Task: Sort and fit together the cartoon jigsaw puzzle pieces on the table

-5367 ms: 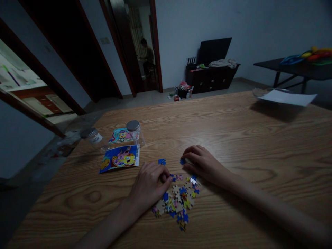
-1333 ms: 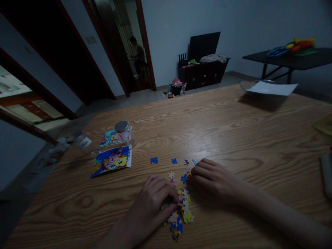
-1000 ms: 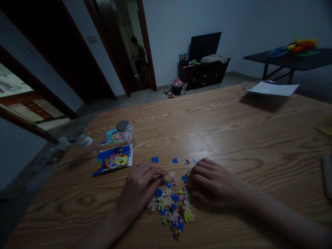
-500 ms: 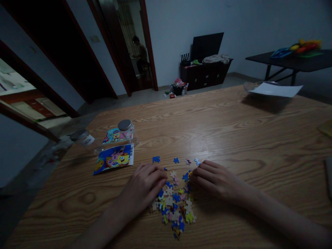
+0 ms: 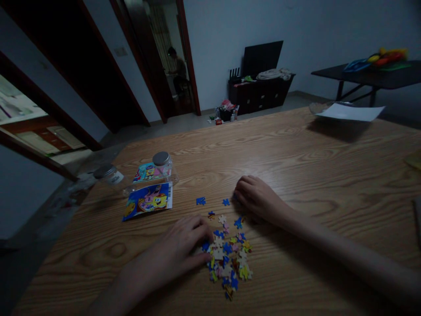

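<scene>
puzzle pieces [image 5: 227, 249] are heaped at near centre. left hand [image 5: 186, 239] is loosely parted at their left edge; right hand [image 5: 257, 196] is curled beyond, grip can't be told. blue piece [image 5: 226, 202] could be bumped if right hand is swept left.

Back wall: black flat screen [image 5: 263, 59] on a dark cabinet [image 5: 259, 97], pale bunched cloth [image 5: 274, 74] in front of it, router-like box [image 5: 234, 80] at the cabinet's left end (antennas up). Overfull black bin [image 5: 226, 116] on the floor beside the cabinet. Seated person [image 5: 180, 69] visible through the doorway, wall switch [image 5: 120, 52] left of that. Right: black folding-type table [image 5: 362, 80] carrying a bright multicolour heap [image 5: 391, 58], too blurred to ID. Kitchen cupboards [image 5: 49, 138] far left.
</scene>
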### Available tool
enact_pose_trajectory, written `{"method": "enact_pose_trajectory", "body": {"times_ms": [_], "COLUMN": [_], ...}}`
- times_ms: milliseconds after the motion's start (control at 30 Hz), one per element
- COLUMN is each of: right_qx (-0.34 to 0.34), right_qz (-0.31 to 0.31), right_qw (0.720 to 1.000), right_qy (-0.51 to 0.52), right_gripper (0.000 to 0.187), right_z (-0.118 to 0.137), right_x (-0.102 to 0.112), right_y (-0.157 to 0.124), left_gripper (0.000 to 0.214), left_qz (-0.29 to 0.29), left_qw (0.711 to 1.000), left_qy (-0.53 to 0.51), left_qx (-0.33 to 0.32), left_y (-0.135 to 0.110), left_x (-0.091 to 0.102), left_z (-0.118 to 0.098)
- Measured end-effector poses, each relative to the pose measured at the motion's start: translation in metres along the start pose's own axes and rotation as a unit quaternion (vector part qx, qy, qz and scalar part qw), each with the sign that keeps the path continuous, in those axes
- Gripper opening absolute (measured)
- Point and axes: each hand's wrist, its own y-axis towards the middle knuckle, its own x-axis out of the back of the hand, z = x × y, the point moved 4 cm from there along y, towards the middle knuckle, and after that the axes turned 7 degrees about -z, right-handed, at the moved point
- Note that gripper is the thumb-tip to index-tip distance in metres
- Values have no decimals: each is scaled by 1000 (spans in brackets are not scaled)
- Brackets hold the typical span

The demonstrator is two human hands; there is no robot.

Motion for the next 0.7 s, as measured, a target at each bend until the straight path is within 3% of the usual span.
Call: {"method": "enact_pose_trajectory", "body": {"times_ms": [133, 267, 367, 533, 633, 700], "right_qx": [19, 31, 46, 79, 86, 101], "right_qz": [14, 24, 45, 134, 147, 155], "right_qw": [999, 998, 998, 983, 981, 978], "right_qy": [-32, -41, -12, 101, 92, 92], "right_gripper": [13, 13, 11, 7, 29, 33], "right_z": [-3, 7, 35, 98, 115, 118], "right_x": [-11, -2, 7, -1, -7, -7], "right_y": [12, 7, -7, -33, -36, -33], "left_gripper": [16, 6, 10, 10, 12, 19], "left_qz": [-10, -25, -30, -25, -9, -2], "left_qw": [1000, 999, 999, 997, 997, 997], "left_qy": [-18, -20, -31, -72, -75, -74], "left_qx": [-2, -14, -21, -28, -8, 1], "left_y": [-1, 0, 1, -1, -4, -6], "left_x": [0, -1, -3, -1, 1, 1], "left_z": [-3, -4, -1, -1, 0, 2]}}
